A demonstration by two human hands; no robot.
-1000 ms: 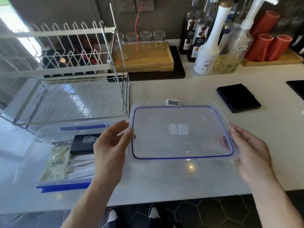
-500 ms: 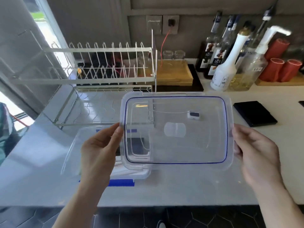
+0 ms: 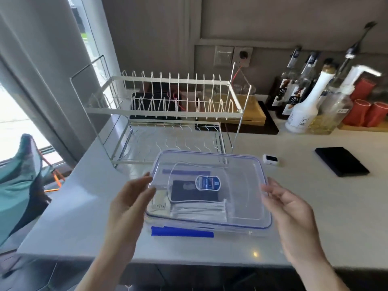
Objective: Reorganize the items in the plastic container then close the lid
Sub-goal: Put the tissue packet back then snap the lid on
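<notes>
Two hands hold a clear lid (image 3: 237, 185) over a plastic container (image 3: 231, 232) on a kitchen counter (image 3: 315, 217), the closing step of the job apparently at hand.

One on each short end: the left hand (image 3: 128, 204) grips the lid's left edge with fingers curled against the rim, while the right hand (image 3: 287, 206) holds the right edge, fingers fairly straight along it. The lid's long axis runs left to right, parallel to the container beneath, and it sits between the palms, equally near both. Whether it rests on the rim or hovers just above cannot be told. Through the plastic show a dark flat pouch (image 3: 189, 192), white packets (image 3: 199, 211) and a pale sachet (image 3: 160, 203), all lying flat in the left half. Seating the lid looks to depend on squaring its corners to the rim below.
</notes>
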